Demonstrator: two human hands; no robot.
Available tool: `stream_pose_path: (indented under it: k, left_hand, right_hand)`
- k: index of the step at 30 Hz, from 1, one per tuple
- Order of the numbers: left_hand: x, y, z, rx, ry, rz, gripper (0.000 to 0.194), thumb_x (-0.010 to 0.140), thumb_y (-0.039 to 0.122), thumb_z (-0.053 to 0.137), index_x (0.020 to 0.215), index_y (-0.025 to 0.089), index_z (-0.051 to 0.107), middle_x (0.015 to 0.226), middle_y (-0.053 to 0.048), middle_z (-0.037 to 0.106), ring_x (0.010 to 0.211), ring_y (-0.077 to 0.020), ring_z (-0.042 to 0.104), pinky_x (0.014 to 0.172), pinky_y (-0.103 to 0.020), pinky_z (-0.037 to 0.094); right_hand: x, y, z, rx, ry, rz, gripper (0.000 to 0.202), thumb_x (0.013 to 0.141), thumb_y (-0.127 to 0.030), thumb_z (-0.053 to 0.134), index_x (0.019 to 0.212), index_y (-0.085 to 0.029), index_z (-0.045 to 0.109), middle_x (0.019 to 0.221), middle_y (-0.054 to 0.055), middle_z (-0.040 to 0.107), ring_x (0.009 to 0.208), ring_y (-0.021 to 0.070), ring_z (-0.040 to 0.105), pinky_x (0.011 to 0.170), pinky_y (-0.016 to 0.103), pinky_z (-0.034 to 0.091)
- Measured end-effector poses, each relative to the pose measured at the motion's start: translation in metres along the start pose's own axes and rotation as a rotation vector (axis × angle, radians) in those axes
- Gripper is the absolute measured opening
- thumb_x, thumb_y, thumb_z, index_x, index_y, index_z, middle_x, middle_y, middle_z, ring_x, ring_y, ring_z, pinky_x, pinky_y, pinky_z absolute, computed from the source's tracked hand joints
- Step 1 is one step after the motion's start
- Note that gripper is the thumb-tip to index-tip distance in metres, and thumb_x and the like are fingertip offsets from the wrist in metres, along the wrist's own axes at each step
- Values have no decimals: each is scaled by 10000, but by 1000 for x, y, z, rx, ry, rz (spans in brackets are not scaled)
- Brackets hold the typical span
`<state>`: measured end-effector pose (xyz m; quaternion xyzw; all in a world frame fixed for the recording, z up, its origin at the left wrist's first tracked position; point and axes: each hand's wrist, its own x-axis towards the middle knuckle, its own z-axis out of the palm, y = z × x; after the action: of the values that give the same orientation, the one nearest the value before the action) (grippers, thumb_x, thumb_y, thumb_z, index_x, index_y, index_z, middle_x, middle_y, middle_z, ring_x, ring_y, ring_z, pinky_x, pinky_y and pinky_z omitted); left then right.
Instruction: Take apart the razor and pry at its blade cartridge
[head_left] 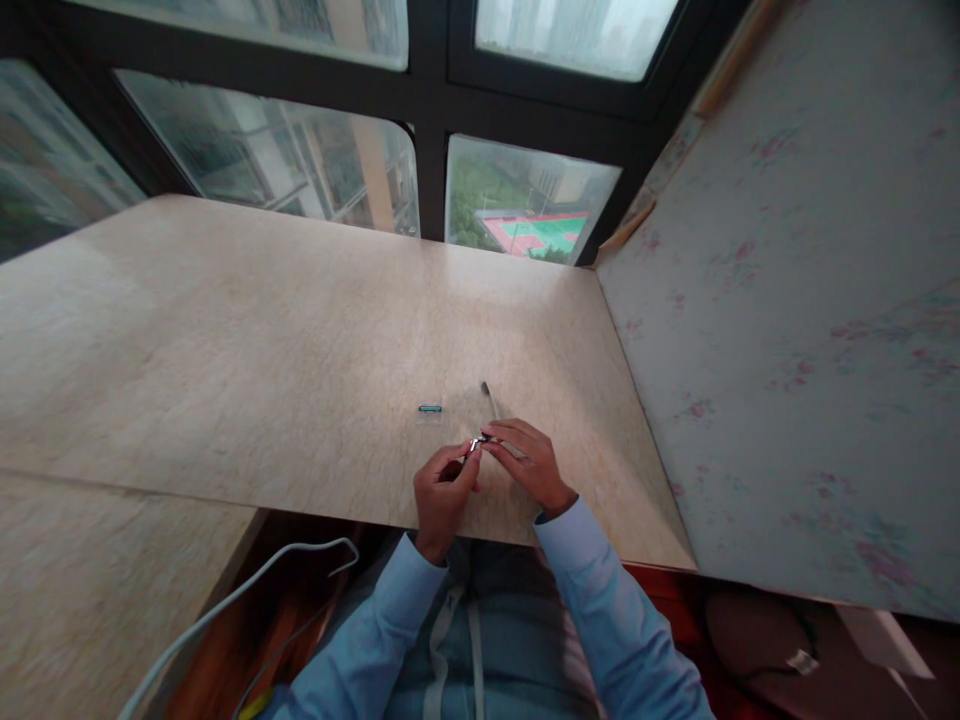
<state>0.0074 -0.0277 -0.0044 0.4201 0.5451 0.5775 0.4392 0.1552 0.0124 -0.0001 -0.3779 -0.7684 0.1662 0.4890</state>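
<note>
Just above the front edge of the beige tabletop [315, 330], my two hands meet at a small shiny metal piece [475, 443]. The fingers of my left hand [445, 490] are closed on its left side, and those of my right hand [529, 462] pinch its right side, where a dark part shows. Fingertips hide much of the piece. Beyond my right hand a thin tool with a dark tip [486, 388] lies on the table. A small blue-green item [430, 408] rests beyond my left hand, beside a faint clear outline.
Dark-framed windows [431, 180] rise behind the table. A flower-patterned wall panel [787, 330] stands along the right side. A white cable [247, 580] loops at the lower left, near the front edge.
</note>
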Motion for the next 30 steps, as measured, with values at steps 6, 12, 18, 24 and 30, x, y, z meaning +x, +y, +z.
stream_pose_path:
  k: [6,12,18,24,30]
  left_hand:
    - [0,-4,-2,21,-14,56,200,791,365,724,870,182,742,712,-8,698,452,-94,559,436,-215,452]
    - [0,-5,-1,14,-3,48,202,793,368,717,867,180,735,713,-9,698,432,-83,542,419,-209,434]
    - [2,-4,-3,-68,-27,-54,237,756,373,749,858,161,711,699,-11,694,389,-76,517,365,-200,395]
    - [0,-4,-3,17,-45,41,187,799,356,720,872,184,734,708,-9,700,433,-89,553,424,-212,445]
    - [-1,-1,-2,55,-40,61,183,806,362,711,872,192,734,641,7,673,426,-97,539,434,-220,441]
  right_hand:
    - [-1,-1,-1,-44,-2,4,186,922,-280,665,1071,-235,766,957,77,782,870,212,734,780,362,619]
    - [-1,-3,-2,11,16,24,170,902,-268,694,1050,-232,770,965,78,789,876,211,744,781,357,625]
    - [0,-5,-3,48,27,39,148,895,-265,700,1017,-219,770,941,81,786,853,210,741,768,355,625]
    - [-1,-1,-3,-66,12,-33,150,922,-271,662,1024,-219,758,907,79,764,810,195,713,719,336,610]
    - [-4,2,-5,-220,-50,-134,159,940,-239,629,1055,-211,737,940,97,764,846,218,709,741,368,593]
